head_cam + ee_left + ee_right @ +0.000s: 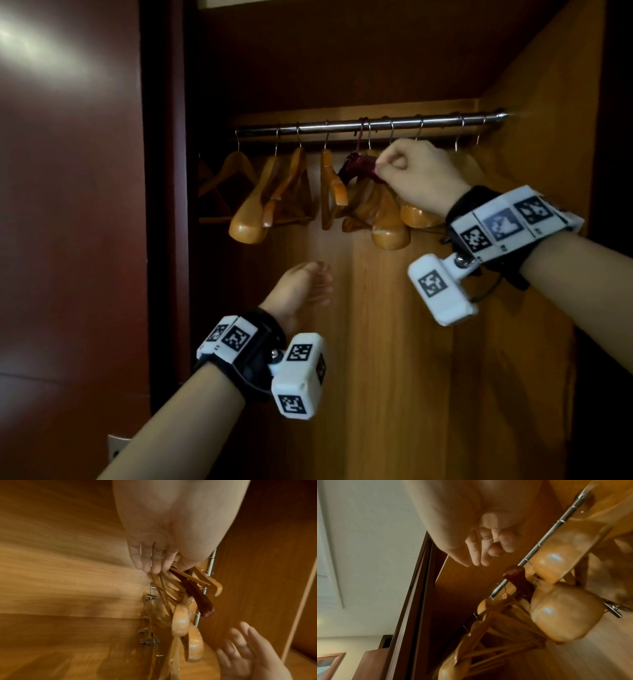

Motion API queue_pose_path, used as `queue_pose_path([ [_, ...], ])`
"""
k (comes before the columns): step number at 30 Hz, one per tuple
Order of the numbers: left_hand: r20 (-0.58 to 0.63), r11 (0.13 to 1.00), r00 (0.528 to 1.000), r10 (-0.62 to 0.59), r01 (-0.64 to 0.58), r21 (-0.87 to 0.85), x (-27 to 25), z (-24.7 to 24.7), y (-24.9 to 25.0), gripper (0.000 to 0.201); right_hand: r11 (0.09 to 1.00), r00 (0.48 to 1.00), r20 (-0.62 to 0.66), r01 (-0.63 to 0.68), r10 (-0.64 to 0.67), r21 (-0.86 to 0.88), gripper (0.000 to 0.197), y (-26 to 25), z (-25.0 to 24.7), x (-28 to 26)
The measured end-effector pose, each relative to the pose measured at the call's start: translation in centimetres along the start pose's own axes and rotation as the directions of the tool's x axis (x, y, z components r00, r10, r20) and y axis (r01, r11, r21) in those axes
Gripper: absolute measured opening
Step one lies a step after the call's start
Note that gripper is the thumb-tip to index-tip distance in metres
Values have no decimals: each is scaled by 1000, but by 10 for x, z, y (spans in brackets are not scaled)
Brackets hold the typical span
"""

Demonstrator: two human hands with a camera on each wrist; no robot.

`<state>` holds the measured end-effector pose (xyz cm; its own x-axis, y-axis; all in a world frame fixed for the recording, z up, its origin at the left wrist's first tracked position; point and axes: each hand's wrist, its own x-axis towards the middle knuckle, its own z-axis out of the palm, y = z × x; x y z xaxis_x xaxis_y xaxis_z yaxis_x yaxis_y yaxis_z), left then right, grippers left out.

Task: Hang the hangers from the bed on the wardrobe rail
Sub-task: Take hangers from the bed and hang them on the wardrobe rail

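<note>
A chrome wardrobe rail (370, 126) is running across the open wardrobe (428, 342), and a row of pale wooden hangers (250, 205) is hanging from it by metal hooks, crowding together toward the right. Among them a dark red hanger (359, 168) is hanging by its hook on the rail, wedged between wooden ones on either side. The right hand (418, 171) is reaching up just under the rail with its fingers curled, and the thumb and forefinger appear to be pinching the near end of the dark red hanger. The left hand (301, 291) is hovering lower down, well apart from the hangers, fingers relaxed and holding nothing. The dark red wardrobe door (68, 205) is standing open to the left.

The right hand is covering the hangers behind it, so their number there is hard to tell. The left hand is blurring in the head view.

The left wrist view is showing metal clips (150, 597) on some hanger bars, which the head view is not showing. The right wrist view is showing a pale ceiling (368, 547) and a picture frame (329, 665) beyond the door.
</note>
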<state>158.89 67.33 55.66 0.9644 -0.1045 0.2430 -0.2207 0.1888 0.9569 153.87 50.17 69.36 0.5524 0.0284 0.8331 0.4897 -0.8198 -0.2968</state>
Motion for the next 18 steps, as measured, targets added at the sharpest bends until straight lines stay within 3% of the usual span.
queue_pose_path([
  [8, -7, 1000, 1000, 11, -11, -9, -9, -12, 0, 20, 999, 993, 115, 40, -39, -6, 27, -16, 36, 1],
  [14, -11, 1000, 1000, 10, -10, -10, -13, -22, -1, 21, 995, 974, 207, -79, 91, -65, 70, -24, 63, 14],
  [16, -10, 1000, 1000, 7, -7, -9, -13, -24, -1, 22, 987, 963, 224, -130, 149, -97, 71, -26, 70, 19],
  [18, -9, 1000, 1000, 4, -5, -9, -13, -26, -2, 22, 976, 949, 247, -164, 195, -141, 55, -29, 77, 25],
])
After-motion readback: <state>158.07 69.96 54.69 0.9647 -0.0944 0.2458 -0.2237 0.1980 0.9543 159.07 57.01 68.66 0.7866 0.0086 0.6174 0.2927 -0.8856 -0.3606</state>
